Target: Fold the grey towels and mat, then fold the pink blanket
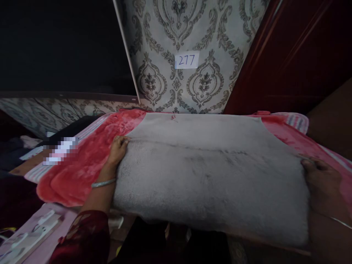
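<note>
A grey, plush-looking cloth (211, 179) spreads across the middle, with a fold line running sideways below its smoother far strip. At its left edge my left hand (118, 148) is closed, pinching the cloth at the fold. On the opposite edge my right hand (320, 170) grips the cloth near the same height, its fingers partly in shadow. The near part of the cloth hangs over the table's front side. Beneath it lies a red fluffy blanket (96, 165) with a striped border, showing at left and right.
A large dark screen (63, 47) stands at the back left. Patterned wallpaper (176, 88) bears a paper label (187, 59) reading 277. Dark red wooden panelling (288, 55) rises at right. A white power strip (35, 234) lies on a pink surface at lower left.
</note>
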The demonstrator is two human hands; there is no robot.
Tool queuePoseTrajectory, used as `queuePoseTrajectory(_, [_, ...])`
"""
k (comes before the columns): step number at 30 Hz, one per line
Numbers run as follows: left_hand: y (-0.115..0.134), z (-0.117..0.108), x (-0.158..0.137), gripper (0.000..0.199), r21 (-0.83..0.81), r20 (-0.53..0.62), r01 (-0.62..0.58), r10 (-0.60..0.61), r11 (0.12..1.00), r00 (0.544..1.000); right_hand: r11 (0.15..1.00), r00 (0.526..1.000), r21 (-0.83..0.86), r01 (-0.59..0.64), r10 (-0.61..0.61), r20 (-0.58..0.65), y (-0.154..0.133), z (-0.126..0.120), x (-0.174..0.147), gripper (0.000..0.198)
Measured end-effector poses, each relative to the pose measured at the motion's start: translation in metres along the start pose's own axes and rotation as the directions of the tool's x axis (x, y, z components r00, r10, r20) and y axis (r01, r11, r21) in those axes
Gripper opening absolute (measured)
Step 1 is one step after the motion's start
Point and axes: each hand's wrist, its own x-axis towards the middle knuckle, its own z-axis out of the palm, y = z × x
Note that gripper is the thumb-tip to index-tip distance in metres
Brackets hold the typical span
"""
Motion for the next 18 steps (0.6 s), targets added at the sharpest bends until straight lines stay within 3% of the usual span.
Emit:
queuePoseTrajectory(3, [0.001, -0.003, -0.001, 0.023, -0.154, -0.032, 0.1, -0.106, 0.983, 0.994, 0.991, 1.0, 0.136, 0.019, -0.021, 0.01, 0.004, -0.002, 0.001, 0.018])
queuePoseTrajectory(8, [0.01, -0.007, -0.004, 0.023, -0.243, -0.001, 0.222, -0.229, 0.944, 0.973, 0.971, 1.0, 0.237, -0.003, -0.003, 0.025, 0.009, -0.004, 0.007, 0.025])
queuePoseTrajectory(11, [0.014, -0.009, -0.005, 0.023, -0.272, 0.006, 0.247, -0.255, 0.93, 0.967, 0.987, 0.998, 0.152, -0.049, 0.043, 0.044, 0.008, -0.003, 0.008, 0.033])
queuePoseTrajectory(14, [0.017, -0.011, -0.005, 0.021, -0.282, -0.019, 0.247, -0.262, 0.927, 0.965, 1.0, 0.997, 0.013, 0.006, -0.007, 0.083, 0.012, -0.004, 0.012, 0.044])
queuePoseTrajectory(18, [0.021, -0.013, -0.006, 0.022, -0.29, -0.02, 0.265, -0.282, 0.92, 0.959, 0.996, 0.976, 0.093, -0.014, -0.006, 0.216, 0.024, -0.006, 0.022, 0.055])
